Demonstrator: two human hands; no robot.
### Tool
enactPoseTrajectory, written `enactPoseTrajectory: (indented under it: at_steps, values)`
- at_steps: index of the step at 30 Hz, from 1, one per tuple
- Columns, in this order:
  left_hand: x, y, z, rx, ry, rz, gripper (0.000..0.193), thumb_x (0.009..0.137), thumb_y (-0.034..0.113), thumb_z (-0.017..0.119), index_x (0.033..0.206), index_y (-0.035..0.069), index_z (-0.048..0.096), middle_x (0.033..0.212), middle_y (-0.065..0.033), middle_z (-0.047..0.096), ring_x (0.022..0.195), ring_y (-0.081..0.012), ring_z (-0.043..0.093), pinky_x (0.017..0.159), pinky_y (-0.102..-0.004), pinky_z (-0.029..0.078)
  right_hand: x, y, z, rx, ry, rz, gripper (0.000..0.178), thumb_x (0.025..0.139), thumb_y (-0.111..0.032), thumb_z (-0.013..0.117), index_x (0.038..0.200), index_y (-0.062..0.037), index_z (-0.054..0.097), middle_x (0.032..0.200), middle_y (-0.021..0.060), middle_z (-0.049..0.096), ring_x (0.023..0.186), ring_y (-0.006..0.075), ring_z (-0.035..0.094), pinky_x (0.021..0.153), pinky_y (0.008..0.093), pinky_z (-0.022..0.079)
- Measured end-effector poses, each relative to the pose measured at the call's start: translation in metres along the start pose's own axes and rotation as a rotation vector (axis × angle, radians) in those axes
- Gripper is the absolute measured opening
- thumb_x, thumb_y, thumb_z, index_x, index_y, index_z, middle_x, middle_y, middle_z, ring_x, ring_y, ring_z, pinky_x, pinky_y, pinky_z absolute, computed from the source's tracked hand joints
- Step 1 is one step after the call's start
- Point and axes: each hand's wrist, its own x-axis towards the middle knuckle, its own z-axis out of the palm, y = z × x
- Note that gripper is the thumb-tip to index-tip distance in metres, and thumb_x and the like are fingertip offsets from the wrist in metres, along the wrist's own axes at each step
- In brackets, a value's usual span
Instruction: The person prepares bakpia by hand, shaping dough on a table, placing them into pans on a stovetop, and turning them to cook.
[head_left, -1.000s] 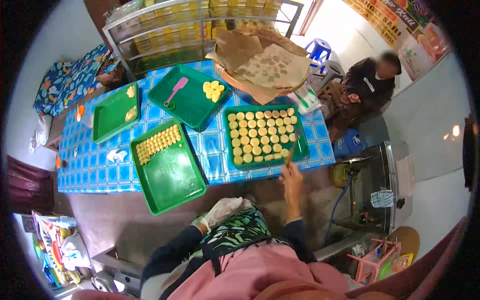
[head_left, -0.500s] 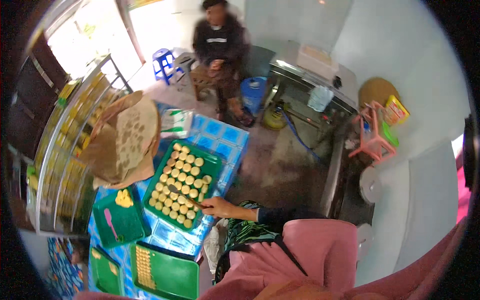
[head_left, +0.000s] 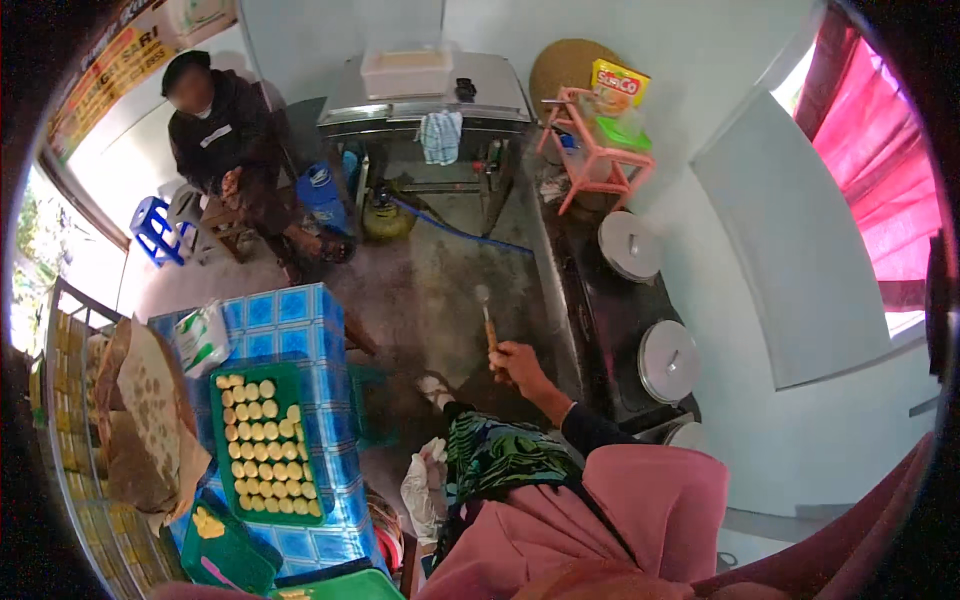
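My right hand [head_left: 517,362] is wrapped round the wooden handle of a small spatula-like utensil [head_left: 488,325]. Its narrow metal end points away from me, over the floor to the right of the table. My left hand is not in view. On the blue checked table stands a green tray [head_left: 310,487] with rows of small round pale pastries [head_left: 262,432]; the hand is well apart from it. A second green tray [head_left: 250,572] nearer me carries yellow dough pieces [head_left: 207,522] and a pink tool [head_left: 218,570].
A flat woven tray with brown paper [head_left: 150,400] lies at the left beside a shelf. Across the room a person [head_left: 225,130] sits near a blue stool [head_left: 155,228]. A metal worktable [head_left: 490,95], a gas cylinder [head_left: 388,218], a pink rack [head_left: 590,150] and lidded pots [head_left: 668,362] line the room.
My right hand has swung off the pastry tray to the right, still gripping the utensil. The view has turned right, so the table sits farther left and more pots show.
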Motion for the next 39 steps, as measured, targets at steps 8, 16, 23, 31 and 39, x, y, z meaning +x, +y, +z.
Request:
enactPoseTrajectory:
  at_steps: [8, 16, 23, 31, 39]
  values:
    - [0.079, -0.018, -0.012, 0.059, -0.066, -0.102, 0.052, 0.103, 0.04, 0.048, 0.13, -0.003, 0.056, 0.124, -0.0097, 0.064, 0.102, -0.0142, 0.059, 0.088, -0.0271, 0.045, 0.121, -0.089, -0.148, 0.227, 0.323, -0.123, 0.022, 0.094, -0.019, 0.065, 0.108, -0.0023, 0.065, 0.077, 0.0053, 0.066, 0.058, 0.0157, 0.061, 0.049, 0.0326, 0.045]
    - [0.2, -0.044, 0.11, 0.139, 0.006, -0.211, 0.053, 0.102, 0.041, 0.049, 0.13, -0.003, 0.056, 0.122, -0.0117, 0.065, 0.101, -0.018, 0.061, 0.087, -0.0294, 0.048, 0.323, -0.201, -0.3, 0.434, 0.332, -0.299, 0.018, 0.091, -0.018, 0.068, 0.099, -0.0023, 0.063, 0.074, 0.0087, 0.063, 0.055, 0.0184, 0.059, 0.045, 0.0327, 0.042]
    - [0.269, -0.047, 0.243, 0.114, -0.023, -0.179, 0.052, 0.1, 0.04, 0.054, 0.126, -0.005, 0.059, 0.122, -0.014, 0.065, 0.106, -0.0223, 0.063, 0.092, -0.0323, 0.049, 0.453, -0.25, -0.413, -0.038, 0.573, -0.384, 0.016, 0.09, -0.016, 0.063, 0.09, 0.0001, 0.068, 0.072, 0.0067, 0.064, 0.057, 0.0194, 0.06, 0.048, 0.0304, 0.044]
    - [0.295, -0.016, 0.282, 0.315, 0.123, -0.037, 0.044, 0.103, 0.032, 0.05, 0.125, -0.004, 0.06, 0.122, -0.01, 0.066, 0.101, -0.0169, 0.063, 0.09, -0.0268, 0.048, 0.426, -0.271, -0.433, -1.142, 0.893, -0.46, 0.025, 0.077, -0.016, 0.062, 0.098, -0.0047, 0.071, 0.084, 0.024, 0.068, 0.08, 0.0405, 0.066, 0.069, 0.0517, 0.05]
    - [0.314, -0.024, 0.321, 0.207, 0.141, -0.047, 0.048, 0.103, 0.035, 0.051, 0.127, -0.006, 0.058, 0.125, -0.0146, 0.064, 0.11, -0.02, 0.062, 0.096, -0.0306, 0.049, 0.441, -0.266, -0.46, -1.263, 0.851, -0.607, 0.027, 0.076, -0.018, 0.069, 0.102, -0.0092, 0.069, 0.088, 0.0193, 0.069, 0.083, 0.0377, 0.067, 0.068, 0.0497, 0.051]
